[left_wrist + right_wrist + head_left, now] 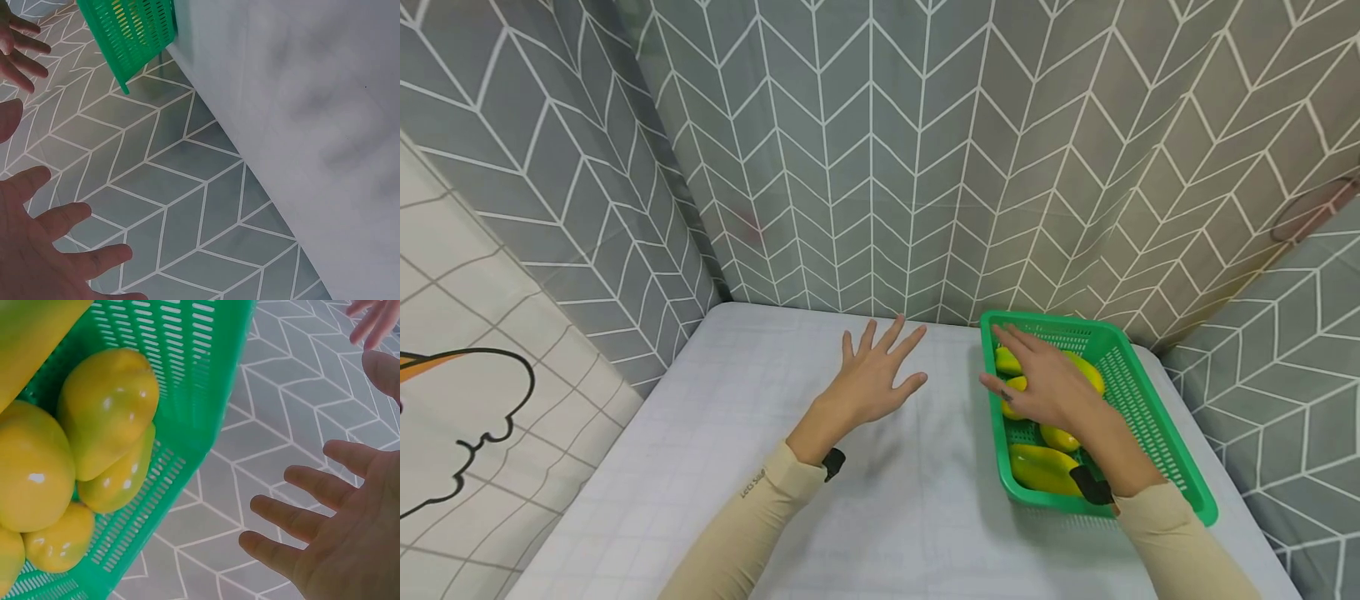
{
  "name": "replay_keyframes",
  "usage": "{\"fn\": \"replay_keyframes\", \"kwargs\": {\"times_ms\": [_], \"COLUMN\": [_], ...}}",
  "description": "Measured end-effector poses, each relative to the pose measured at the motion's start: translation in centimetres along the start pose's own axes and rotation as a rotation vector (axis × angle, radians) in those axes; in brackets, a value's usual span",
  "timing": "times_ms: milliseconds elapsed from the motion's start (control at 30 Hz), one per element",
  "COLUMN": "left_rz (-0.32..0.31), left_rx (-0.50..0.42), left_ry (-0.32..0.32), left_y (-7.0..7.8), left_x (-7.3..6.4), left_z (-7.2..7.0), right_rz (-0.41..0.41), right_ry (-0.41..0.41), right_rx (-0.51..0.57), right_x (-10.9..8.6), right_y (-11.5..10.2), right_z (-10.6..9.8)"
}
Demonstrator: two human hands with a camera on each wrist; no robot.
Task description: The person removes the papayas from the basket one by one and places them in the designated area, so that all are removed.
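Above the white tabletop, my left hand (867, 382) is held with its fingers spread and nothing in it. My right hand (1058, 385) hovers over a green plastic basket (1176, 450), its fingers extended and no object in them. Inside the basket lie several glossy yellow-green mangoes (1042, 469), partly hidden by the right hand and wrist in the head view. From the right wrist view, the mangoes (111, 403) are heaped together beside the slotted basket wall, apart from the open palm (356, 525). Spread left fingers (94, 262) show in the left wrist view.
The basket stands at the right side of the white table (715, 433), close to its back edge. Grey curtains (850, 167) with white chevron lines hang behind and at both sides. A pale cloth (467, 333) with a drawn figure hangs at the left.
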State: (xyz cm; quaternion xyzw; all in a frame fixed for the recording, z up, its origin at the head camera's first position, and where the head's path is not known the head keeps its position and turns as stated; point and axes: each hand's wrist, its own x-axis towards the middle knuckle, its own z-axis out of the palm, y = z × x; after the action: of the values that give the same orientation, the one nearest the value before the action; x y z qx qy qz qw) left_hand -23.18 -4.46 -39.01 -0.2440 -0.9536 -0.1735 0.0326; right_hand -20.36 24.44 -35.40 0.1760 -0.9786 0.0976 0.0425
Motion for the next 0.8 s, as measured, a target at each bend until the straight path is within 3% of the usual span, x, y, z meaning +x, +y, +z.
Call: {"fn": "replay_keyframes", "kwargs": {"times_ms": [800], "left_rz": [0.018], "left_rx": [-0.048], "left_ry": [-0.01], "left_y": [0.6], "left_x": [0.1], "left_z": [0.0], "right_rz": [0.076], "right_ry": [0.003], "right_rx": [0.035], "right_x": [-3.3], "right_y": [4.4], "right_z": [-0.8]}}
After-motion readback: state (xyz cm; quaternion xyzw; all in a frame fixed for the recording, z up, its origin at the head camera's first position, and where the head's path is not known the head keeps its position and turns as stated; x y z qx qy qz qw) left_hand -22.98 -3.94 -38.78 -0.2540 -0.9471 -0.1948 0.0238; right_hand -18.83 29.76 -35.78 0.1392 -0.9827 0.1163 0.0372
